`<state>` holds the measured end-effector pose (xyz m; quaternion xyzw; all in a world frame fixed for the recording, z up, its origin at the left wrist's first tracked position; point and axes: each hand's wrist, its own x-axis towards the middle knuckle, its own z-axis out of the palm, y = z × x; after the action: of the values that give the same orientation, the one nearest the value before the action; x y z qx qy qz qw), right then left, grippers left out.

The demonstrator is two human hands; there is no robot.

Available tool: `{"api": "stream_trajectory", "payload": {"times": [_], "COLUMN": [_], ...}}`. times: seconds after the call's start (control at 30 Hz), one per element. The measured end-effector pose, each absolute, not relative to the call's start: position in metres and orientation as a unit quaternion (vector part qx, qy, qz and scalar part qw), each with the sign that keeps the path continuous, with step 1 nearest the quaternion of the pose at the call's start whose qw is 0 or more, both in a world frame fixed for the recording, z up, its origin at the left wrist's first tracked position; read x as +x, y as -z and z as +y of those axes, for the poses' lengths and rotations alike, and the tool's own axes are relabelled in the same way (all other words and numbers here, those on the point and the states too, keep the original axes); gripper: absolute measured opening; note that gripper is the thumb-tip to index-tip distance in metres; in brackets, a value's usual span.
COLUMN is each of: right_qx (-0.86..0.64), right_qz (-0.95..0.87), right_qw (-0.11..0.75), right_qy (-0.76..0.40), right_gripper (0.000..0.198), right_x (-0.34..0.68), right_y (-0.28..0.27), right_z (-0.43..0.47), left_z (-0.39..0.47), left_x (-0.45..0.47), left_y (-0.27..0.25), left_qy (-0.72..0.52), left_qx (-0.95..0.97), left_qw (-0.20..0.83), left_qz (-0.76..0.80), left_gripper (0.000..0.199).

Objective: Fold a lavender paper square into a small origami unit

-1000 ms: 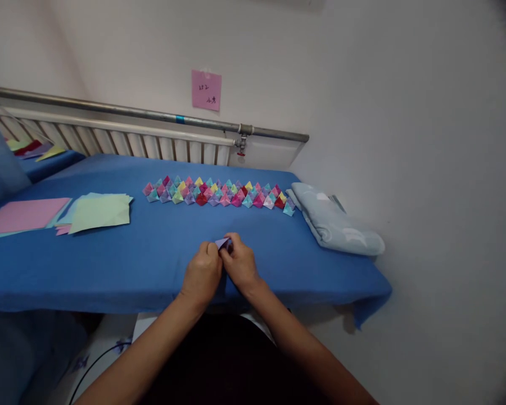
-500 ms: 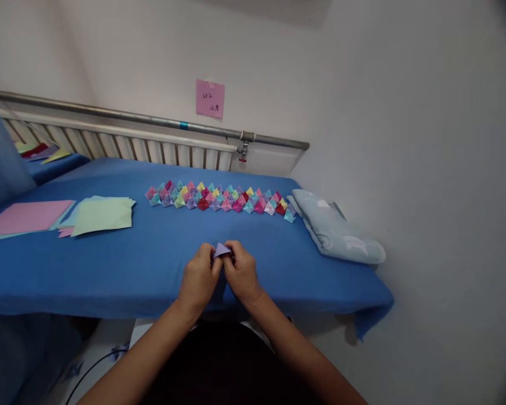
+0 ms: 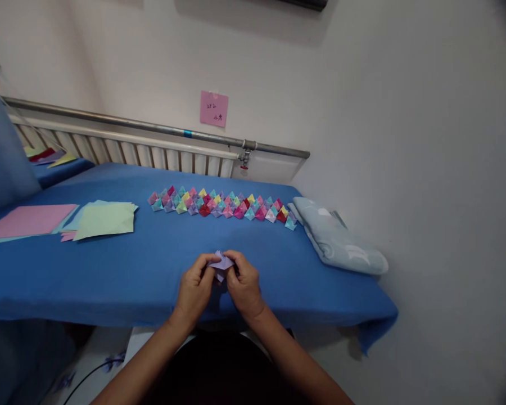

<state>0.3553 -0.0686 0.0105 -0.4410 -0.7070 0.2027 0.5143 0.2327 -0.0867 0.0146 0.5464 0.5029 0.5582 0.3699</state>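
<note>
While your left hand (image 3: 196,287) and right hand (image 3: 243,284) meet above the near edge of the blue-covered table (image 3: 152,264), you pinch a small folded lilac paper piece (image 3: 222,261) between the fingertips of both. Farther back lies a long row of folded paper pieces (image 3: 221,203), with a stack of coloured paper sheets (image 3: 103,218) to its left and a folded pale blue cloth (image 3: 335,236) to its right.

arms: bare, no sleeves | lap: dark clothing | jewellery: none visible

A small lilac folded paper piece (image 3: 221,262), partly opened, sits pinched above the near table edge.
</note>
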Motion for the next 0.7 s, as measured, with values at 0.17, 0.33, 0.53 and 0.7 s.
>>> {"api": "stream_trajectory", "payload": {"times": [0.17,0.33,0.53,0.7], "right_qx": [-0.408,-0.357,-0.367,-0.411], "right_qz": [-0.736,-0.766,-0.674,-0.584], "right_qw": [0.512,0.507,0.505,0.480], "right_qy": [-0.172,-0.171,-0.394,-0.509], "right_gripper": [0.027,0.033,0.045,0.028], "right_x": [0.359,0.363,0.368,0.365], "right_y": [-0.010,-0.012,-0.015,-0.024], "right_z": [-0.072,-0.077,-0.088,-0.094], "left_z": [-0.091,-0.093,-0.095,-0.100], "left_x": [0.227,0.216,0.215,0.217], "left_y": [-0.018,-0.024,-0.025,-0.029], "left_qy": [-0.577,-0.559,-0.585,-0.605], "left_qx": [0.491,0.486,0.438,0.408], "left_qw": [0.445,0.491,0.501,0.542], "left_qz": [0.477,0.458,0.464,0.417], "left_gripper": [0.018,0.024,0.030,0.046]}}
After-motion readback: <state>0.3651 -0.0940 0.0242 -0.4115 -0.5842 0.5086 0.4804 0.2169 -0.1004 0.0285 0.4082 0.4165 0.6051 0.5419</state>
